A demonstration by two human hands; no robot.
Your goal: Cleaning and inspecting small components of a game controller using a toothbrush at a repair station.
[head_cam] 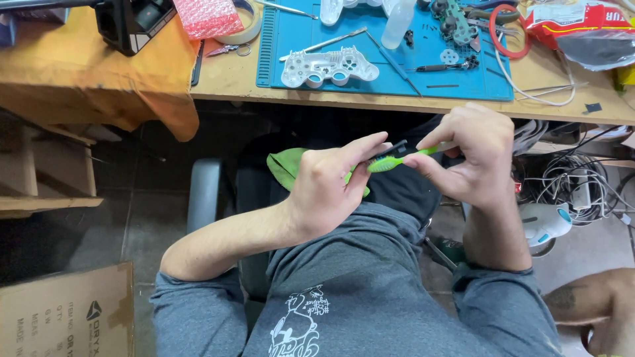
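My right hand point(471, 157) pinches the handle of a bright green toothbrush point(397, 159), its head pointing left. My left hand point(331, 185) holds a small dark part point(390, 151) between thumb and fingers, right against the brush head. Both hands hover over my lap, below the desk edge. A green cloth point(286, 165) lies under my left hand, partly hidden by it.
On the wooden desk point(225, 78), a blue work mat point(370, 39) carries a clear game controller shell point(329, 67), a circuit board point(454, 20), screwdrivers and small parts. Tape roll point(246, 25) and pink bubble wrap point(208, 16) lie left. Tangled cables point(575, 185) right, cardboard box point(66, 314) lower left.
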